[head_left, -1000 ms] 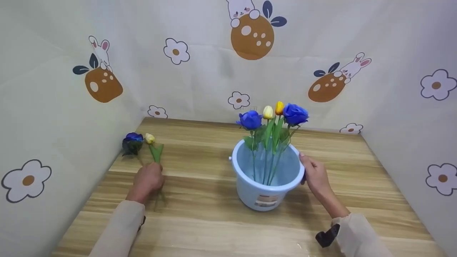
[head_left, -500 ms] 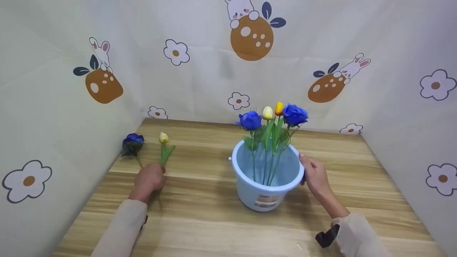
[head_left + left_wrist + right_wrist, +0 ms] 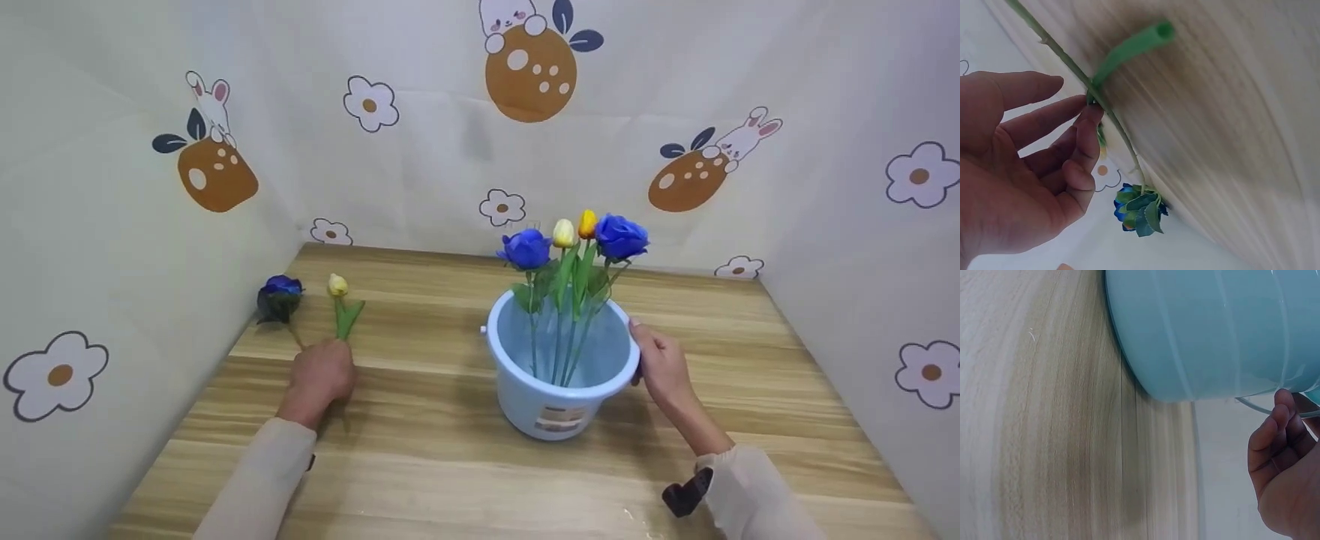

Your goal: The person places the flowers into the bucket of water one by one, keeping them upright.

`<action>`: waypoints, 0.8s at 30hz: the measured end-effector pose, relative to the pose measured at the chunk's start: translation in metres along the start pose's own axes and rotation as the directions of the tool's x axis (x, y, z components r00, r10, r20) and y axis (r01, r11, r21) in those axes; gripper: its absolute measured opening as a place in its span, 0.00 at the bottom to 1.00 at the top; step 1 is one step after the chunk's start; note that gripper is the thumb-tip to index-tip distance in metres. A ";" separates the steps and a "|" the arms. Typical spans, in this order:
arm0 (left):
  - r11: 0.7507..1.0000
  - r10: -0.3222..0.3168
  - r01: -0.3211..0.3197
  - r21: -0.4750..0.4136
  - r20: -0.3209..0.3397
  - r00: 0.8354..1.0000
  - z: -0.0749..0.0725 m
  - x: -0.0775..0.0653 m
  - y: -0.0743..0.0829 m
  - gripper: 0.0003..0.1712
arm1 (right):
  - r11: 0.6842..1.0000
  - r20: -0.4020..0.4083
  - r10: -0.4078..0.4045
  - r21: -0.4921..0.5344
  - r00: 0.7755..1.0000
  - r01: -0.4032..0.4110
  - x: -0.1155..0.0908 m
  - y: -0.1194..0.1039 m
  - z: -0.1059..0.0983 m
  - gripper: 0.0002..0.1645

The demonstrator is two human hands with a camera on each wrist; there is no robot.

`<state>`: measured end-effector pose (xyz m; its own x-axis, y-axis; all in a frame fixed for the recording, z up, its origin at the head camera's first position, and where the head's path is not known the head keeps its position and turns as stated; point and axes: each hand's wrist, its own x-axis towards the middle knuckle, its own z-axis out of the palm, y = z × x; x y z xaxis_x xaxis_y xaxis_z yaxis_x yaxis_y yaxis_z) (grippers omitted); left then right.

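In the head view my left hand (image 3: 322,375) is low over the table at the left, holding the green stem of a pale yellow tulip (image 3: 338,286). The left wrist view shows curled fingertips at the tulip's stem (image 3: 1123,53), while the thumb looks apart from it. A dark blue rose (image 3: 280,298) lies just left of the tulip, and its stem (image 3: 1061,53) crosses close by those fingertips. My right hand (image 3: 664,367) grips the right side of a light blue bucket (image 3: 517,405) at its rim. Its fingers curl under the rim in the right wrist view.
Inside the bucket stand two blue roses (image 3: 621,237), a pale yellow tulip (image 3: 563,233) and an orange-yellow tulip (image 3: 587,224), rising above the rim. Printed cloth walls (image 3: 420,172) enclose the wooden table (image 3: 420,465) at the back and both sides.
The pale yellow tulip at the left has shifted right, away from the dark blue rose, and my left hand has moved slightly right. My right hand and the bucket have stayed in place.
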<state>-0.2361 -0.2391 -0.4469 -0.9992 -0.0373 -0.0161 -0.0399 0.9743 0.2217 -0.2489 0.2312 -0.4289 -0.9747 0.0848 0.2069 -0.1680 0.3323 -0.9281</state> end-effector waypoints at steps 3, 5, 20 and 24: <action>0.999 -0.020 0.020 -0.038 -0.021 1.000 0.003 0.000 -0.003 0.13 | 1.000 -0.003 -0.006 -0.002 1.000 0.006 0.000 0.000 0.001 0.33; 0.998 -0.032 0.030 -0.052 -0.041 0.999 0.006 -0.001 -0.005 0.12 | 1.000 0.002 -0.009 0.003 1.000 0.009 0.000 0.001 0.002 0.33; 0.998 -0.053 0.051 -0.030 -0.065 0.996 0.006 0.004 0.002 0.11 | 1.000 -0.020 0.005 0.000 1.000 -0.005 0.003 0.002 0.000 0.33; 0.997 -0.062 0.061 -0.039 -0.014 0.998 0.004 0.003 0.003 0.10 | 1.000 -0.012 0.016 -0.021 1.000 -0.016 0.001 0.003 0.000 0.34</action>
<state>-0.2394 -0.2359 -0.4502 -0.9948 -0.1007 -0.0164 -0.1016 0.9608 0.2580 -0.2504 0.2322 -0.4310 -0.9753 0.1015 0.1961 -0.1494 0.3503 -0.9246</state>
